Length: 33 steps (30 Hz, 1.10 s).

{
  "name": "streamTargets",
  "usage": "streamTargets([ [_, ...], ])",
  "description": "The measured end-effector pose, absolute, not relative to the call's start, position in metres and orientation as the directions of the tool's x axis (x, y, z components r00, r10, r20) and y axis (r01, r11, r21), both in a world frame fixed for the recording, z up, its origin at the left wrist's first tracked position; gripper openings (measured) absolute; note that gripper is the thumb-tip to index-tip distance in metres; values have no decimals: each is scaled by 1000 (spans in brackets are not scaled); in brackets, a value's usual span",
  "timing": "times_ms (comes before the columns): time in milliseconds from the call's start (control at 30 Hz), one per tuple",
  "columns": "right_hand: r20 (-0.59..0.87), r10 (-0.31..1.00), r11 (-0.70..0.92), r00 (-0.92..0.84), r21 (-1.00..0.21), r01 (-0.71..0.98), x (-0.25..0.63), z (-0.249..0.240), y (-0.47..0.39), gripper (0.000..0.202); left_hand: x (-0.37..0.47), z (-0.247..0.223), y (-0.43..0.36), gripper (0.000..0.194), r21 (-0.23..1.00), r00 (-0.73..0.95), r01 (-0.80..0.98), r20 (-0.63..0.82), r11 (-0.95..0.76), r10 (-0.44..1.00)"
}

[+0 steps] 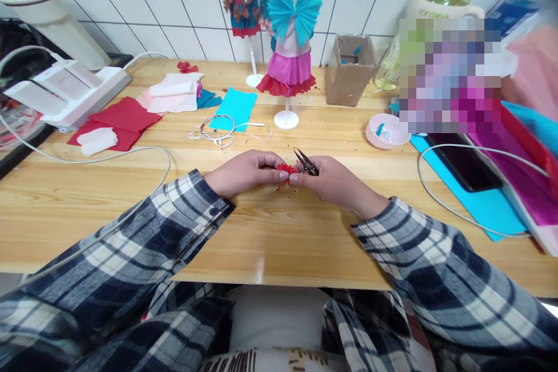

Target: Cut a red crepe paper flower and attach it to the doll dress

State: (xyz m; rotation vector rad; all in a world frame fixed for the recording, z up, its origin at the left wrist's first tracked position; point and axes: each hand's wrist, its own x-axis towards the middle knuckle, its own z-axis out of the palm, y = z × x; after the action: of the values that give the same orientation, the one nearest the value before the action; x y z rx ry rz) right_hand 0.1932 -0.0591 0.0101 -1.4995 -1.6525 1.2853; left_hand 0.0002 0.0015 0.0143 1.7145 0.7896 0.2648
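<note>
A small red fringed paper piece (286,170) is pinched between both hands just above the wooden table (279,232). My left hand (250,173) is closed, its thumb and finger gripping the red piece's left side. My right hand (331,183) pinches the piece's right edge with thumb and fingertip. Also tucked in my right hand are dark thread snips (308,164), their blades apart and pointing up and away. Tiny red scraps lie on the table around the fingertips.
Behind the hands stands a small dress form (295,40) in paper clothing, with another beside it. A cardboard box (351,70) and pink bowl (387,131) are right of them. Red paper (124,122), blue paper (235,107), a power strip (74,93), a phone (466,165) and loose cables surround the workspace.
</note>
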Motion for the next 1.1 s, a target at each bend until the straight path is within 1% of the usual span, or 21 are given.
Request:
streamTargets([
  [200,-193,965,-92,-176,-882,463,194,8,-57,29,1,14,1,28,928,706,364,-223,-75,672],
  [267,-184,970,-91,-160,-883,461,195,9,-58,29,1,13,1,28,937,697,347,-238,-27,677],
  [333,-184,972,-107,-146,-899,425,194,11,-59,34,0,12,1,29,946,680,320,-260,42,686],
  [400,-228,964,-168,-139,-922,350,193,14,-61,44,0,11,0,30,949,659,298,-283,104,697],
  [467,-309,942,-262,-131,-920,291,191,16,-63,53,-1,9,0,30,949,645,288,-292,130,706],
  [533,-382,915,-334,-130,-897,289,188,17,-65,51,-2,8,0,30,951,636,275,-288,138,716],
  [600,-418,897,-360,-143,-879,313,185,17,-67,45,-2,7,1,31,956,626,245,-284,162,726],
  [800,-415,879,-330,-235,-885,328,181,12,-73,46,-2,3,1,27,944,627,72,-293,321,722],
  [1000,-329,916,-235,-230,-904,358,177,5,-74,49,0,2,1,26,948,620,73,-287,310,730],
  [1100,-317,922,-230,-223,-911,342,176,4,-73,49,1,2,1,27,946,612,74,-292,314,735],
])
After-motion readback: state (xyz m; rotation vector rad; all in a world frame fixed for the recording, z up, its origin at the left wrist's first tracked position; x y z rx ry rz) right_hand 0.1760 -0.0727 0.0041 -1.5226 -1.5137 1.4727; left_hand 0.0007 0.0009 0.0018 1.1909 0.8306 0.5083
